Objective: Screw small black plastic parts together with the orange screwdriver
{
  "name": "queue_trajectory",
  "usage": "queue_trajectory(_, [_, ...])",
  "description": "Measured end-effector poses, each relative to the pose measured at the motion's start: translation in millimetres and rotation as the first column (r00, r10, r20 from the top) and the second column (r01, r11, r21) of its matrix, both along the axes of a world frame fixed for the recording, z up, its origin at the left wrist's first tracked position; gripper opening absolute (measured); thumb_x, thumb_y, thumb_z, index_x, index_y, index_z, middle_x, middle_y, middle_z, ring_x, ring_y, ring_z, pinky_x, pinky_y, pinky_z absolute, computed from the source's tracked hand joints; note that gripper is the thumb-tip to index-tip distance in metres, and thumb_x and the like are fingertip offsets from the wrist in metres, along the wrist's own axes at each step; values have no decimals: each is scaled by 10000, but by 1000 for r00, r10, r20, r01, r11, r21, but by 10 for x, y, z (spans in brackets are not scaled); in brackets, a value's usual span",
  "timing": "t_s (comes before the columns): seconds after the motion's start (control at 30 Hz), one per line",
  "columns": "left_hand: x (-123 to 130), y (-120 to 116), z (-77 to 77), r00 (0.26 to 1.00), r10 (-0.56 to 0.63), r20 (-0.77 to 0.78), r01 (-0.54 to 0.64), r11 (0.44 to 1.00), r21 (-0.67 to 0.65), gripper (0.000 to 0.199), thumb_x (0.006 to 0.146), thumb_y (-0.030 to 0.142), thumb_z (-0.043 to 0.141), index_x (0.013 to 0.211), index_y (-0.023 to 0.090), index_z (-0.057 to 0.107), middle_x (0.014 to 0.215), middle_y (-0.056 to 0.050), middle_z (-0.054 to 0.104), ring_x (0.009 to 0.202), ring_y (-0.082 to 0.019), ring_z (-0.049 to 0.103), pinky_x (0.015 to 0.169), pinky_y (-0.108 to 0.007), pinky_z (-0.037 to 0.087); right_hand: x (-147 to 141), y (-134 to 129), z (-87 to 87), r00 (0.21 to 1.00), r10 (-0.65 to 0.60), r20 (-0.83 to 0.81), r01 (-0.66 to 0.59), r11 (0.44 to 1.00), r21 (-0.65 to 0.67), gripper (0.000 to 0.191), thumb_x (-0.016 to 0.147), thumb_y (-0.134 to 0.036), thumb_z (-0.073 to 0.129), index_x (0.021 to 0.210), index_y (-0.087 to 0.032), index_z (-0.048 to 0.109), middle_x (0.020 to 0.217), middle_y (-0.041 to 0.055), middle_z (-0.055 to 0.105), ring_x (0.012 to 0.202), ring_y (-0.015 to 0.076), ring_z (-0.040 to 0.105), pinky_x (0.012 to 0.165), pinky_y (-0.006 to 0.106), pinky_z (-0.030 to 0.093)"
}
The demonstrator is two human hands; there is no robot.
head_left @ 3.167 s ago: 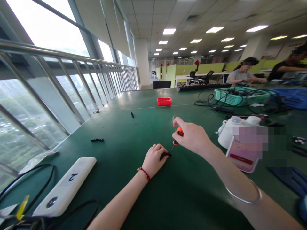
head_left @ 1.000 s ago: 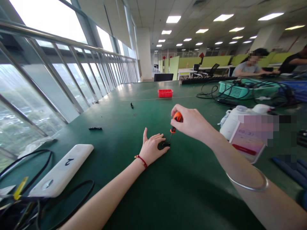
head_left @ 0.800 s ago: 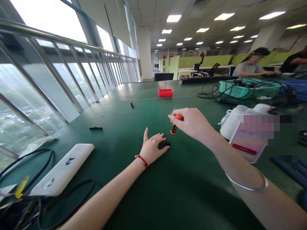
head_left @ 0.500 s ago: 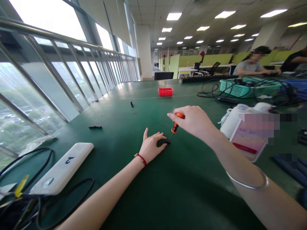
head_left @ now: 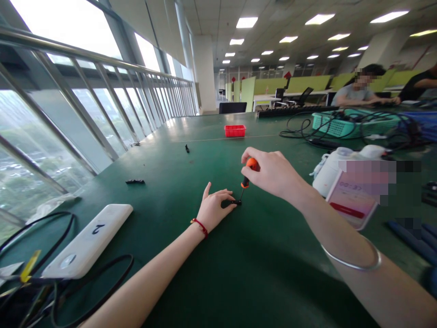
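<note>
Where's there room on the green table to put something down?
Bare tabletop lies between the red tray and the left hand, and between the forearms. It's crowded on the right, around the cable-filled teal basket and phone, and near left, among black cords.

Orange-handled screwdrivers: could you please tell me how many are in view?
1 screwdriver: in the right hand, its tip at the black piece that the left hand holds. Others may be hidden among the cables at right.
</note>
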State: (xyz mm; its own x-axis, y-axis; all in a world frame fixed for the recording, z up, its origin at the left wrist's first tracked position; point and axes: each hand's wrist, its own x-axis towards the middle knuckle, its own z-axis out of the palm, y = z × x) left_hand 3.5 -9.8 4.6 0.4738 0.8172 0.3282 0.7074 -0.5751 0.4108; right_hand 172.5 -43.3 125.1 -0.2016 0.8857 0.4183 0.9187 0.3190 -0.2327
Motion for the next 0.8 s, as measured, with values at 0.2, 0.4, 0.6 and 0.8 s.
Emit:
queue_trajectory(0.2, [-1,-7,6,1000,0,-14,-1,1000,-20,160,782,323,572,885,263,680,1103,3,657,1094,-206,564,1105,-529,120,18,43,-20,1000,-3,-1,3,1000,3,294,857,-373,364,701,-209,551,578,-6,566,558,141,494,640,289,315])
queue_trajectory(0.4, [18,-39,25,1000,2,-25,-3,1000,-21,139,782,284,564,881,248,656,1116,1,647,1118,-212,546,1095,-523,174,20,25,-6,1000,-9,-3,9,1000,12,254,844,-383,391,754,-212,557,599,-9,581,564,146,497,656,300,321])
queue_trajectory(0.6, [16,-36,-7,1000,-18,13,18,1000,-21,138,788,267,555,886,231,646,1126,-16,637,1128,-203,535,1030,-419,357,17,13,-3,1000,1,-6,-1,1000,12,174,811,-327,443,787,-224,580,613,-18,590,568,140,498,649,298,325])
queue_trajectory(0.8, [16,-32,-23,1000,-20,11,20,1000,-14,135,791,273,553,887,233,639,1124,-7,636,1130,-203,532,1039,-424,346,15,12,-6,1000,15,-4,-15,1000,-9,323,855,-390,374,660,-211,560,572,-7,567,560,143,495,658,309,332])
